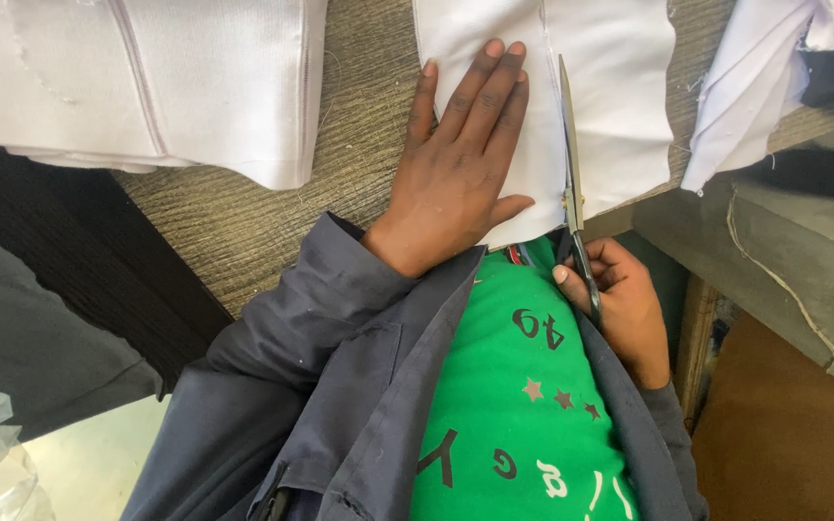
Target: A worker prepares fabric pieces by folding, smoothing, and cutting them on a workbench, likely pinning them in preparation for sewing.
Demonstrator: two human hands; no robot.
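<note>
While our left hand lies flat—fingers spread—on the white cloth, our right hand grips the scissors, fingers curled through the handles.

Scissors on cloth, right of left hand

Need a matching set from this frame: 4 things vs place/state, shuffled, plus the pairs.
Things:
1. left hand
2. right hand
3. scissors
4. folded white stack

Place or state:
A. blades lying along the white fabric piece
B. far left on the table
C. pressed flat on the white fabric piece
D. at the table edge, fingers in the scissors' handles

Pairs: 1-C, 2-D, 3-A, 4-B
</note>
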